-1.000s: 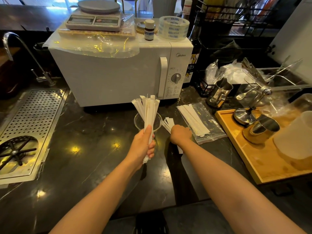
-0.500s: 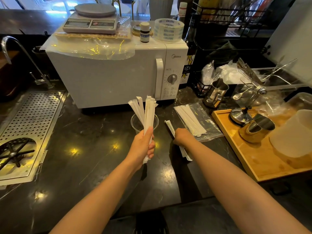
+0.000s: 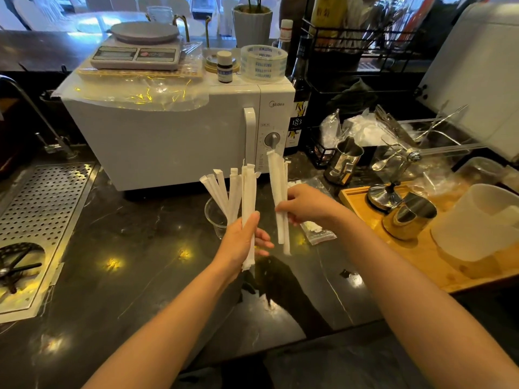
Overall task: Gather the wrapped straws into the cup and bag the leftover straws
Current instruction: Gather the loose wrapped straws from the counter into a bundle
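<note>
Dark, glossy marble worktop, flecked with yellow light reflections. White microwave at the back, a scale and tape roll on top. Perforated steel drain tray sunk in at left, tap behind. Wooden tray at right. Bright windows beyond.

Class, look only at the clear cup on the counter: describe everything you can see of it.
The clear cup looks like thin, see-through plastic with a round open rim. It stands upright on the dark marble counter, in front of the white microwave. The left hand and its fanned bundle of wrapped straws hide its right side. Whether any straw touches or stands in it cannot be told.
</note>
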